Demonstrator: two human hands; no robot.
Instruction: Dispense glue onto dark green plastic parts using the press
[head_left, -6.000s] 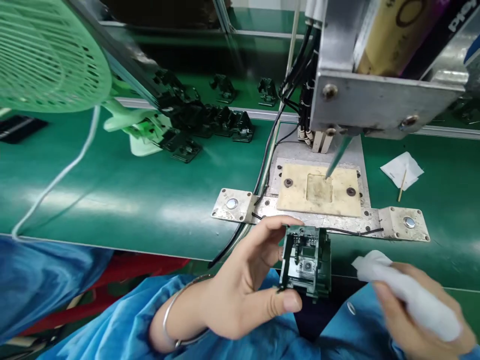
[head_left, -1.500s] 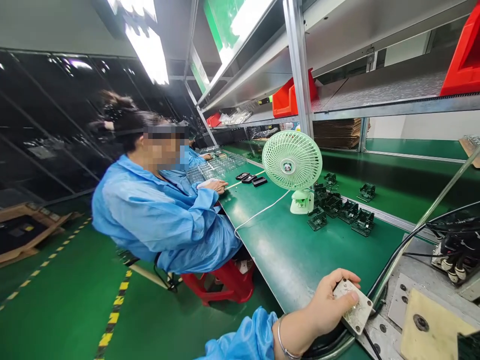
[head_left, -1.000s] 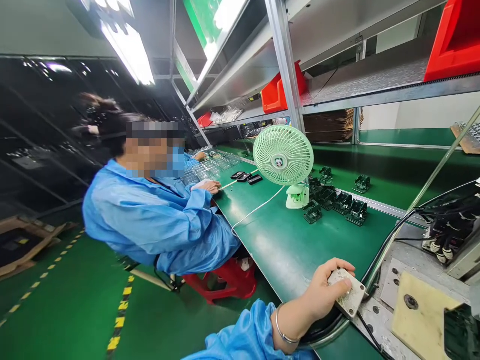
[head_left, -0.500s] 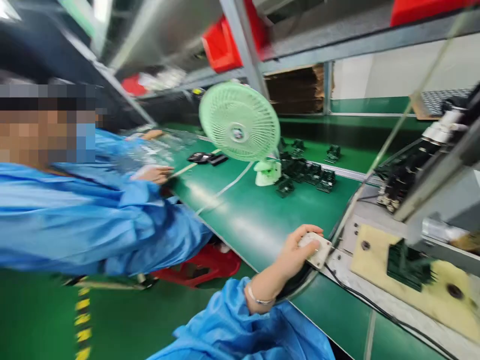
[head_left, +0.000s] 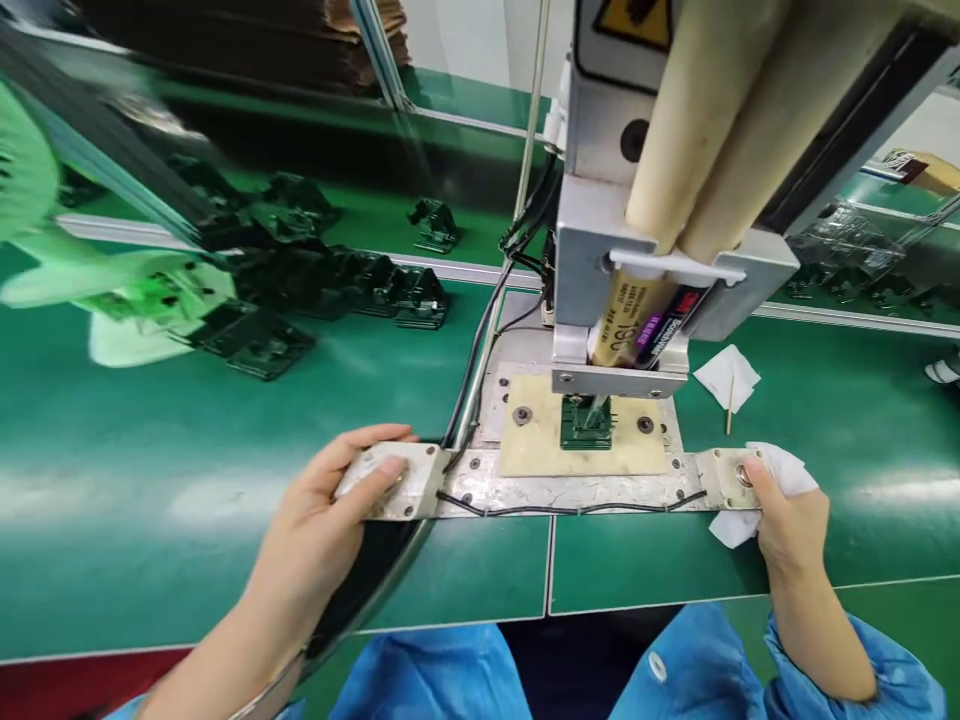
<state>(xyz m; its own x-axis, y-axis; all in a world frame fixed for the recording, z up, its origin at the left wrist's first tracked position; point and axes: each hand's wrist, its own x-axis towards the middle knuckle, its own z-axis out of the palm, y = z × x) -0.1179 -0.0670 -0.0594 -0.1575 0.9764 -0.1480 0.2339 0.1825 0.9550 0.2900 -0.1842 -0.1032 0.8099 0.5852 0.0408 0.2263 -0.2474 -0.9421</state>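
Note:
My left hand (head_left: 319, 515) is wrapped round the left metal push-button box (head_left: 424, 480), its thumb lying on top. At the other end of the machine's base, my right hand (head_left: 795, 525) holds the matching right push-button box (head_left: 724, 475), thumb on the round silver button. White tissue (head_left: 787, 470) shows beneath and behind that hand. Between the boxes, a small dark green part (head_left: 586, 430) sits on a cream plate (head_left: 525, 450). Right above it stands the dispensing machine (head_left: 592, 225), with a twin-barrel glue cartridge (head_left: 622, 315) mounted in it. Its nozzle tip reaches the green part.
Several dark green parts (head_left: 367, 280) are grouped on the bench at the left, beside a light green fan (head_left: 150, 290). A folded white tissue with a thin wooden stick (head_left: 729, 405) lies to the right. Black cables (head_left: 480, 370) run along the machine's left side.
My view has swung right and down from the co-worker and fan to the machine. My left hand stays on its box; my right hand and the cartridge have come into sight.

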